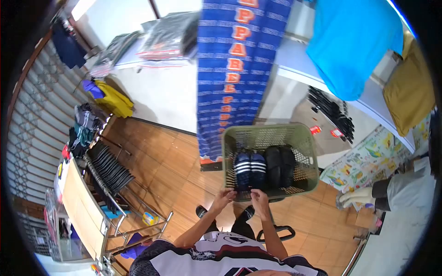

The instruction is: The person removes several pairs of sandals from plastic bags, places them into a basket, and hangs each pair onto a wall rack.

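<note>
A green plastic basket [269, 130] stands in front of me, its side walls full of small holes. Inside, to the left, lies a pair of navy slide sandals [250, 169] with white stripes. Beside them sits a pair of black slides [280, 166]. My left hand [224, 198] is at the basket's near left corner, fingers bent and drawn together. At the near rim, just right of it, my right hand [259, 200] has its fingertips pinched close to the toes of the striped pair. What either hand holds is too small to make out.
A blue banner [230, 69] hangs behind the basket. On the left stands a metal rack [108, 184] with black hangers. More black hangers [329, 108] hang at the right under a shelf with blue cloth [354, 46]. A black loop handle [278, 233] is low near my right arm.
</note>
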Demonstrator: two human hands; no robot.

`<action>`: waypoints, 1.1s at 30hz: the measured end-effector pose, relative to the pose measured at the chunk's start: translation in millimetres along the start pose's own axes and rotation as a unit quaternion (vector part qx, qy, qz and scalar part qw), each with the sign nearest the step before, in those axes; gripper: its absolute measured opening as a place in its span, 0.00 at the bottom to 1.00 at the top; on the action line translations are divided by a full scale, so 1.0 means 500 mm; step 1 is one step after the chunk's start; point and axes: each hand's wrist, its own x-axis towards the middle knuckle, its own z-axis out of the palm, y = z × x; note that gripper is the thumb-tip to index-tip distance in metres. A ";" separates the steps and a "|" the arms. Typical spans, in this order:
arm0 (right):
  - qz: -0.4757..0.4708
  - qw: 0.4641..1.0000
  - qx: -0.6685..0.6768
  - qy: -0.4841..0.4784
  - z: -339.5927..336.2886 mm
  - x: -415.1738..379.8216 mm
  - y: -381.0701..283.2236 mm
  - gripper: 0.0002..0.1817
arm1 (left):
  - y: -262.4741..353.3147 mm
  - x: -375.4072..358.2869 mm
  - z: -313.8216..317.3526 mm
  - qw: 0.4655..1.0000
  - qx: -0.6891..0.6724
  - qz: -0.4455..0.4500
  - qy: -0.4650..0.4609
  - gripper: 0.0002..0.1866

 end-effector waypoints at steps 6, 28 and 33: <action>-0.012 0.999 -0.025 -0.017 0.190 -0.078 -0.094 0.10 | -0.059 -0.100 -0.360 0.989 0.094 0.052 0.103 0.15; -0.154 0.928 -0.112 -0.320 0.794 0.055 -0.363 0.15 | 0.065 -0.249 -0.893 0.942 -0.075 0.083 0.318 0.22; -0.124 0.929 -0.113 -0.329 0.901 0.162 -0.406 0.16 | 0.210 -0.149 -0.969 0.944 -0.076 0.116 0.301 0.24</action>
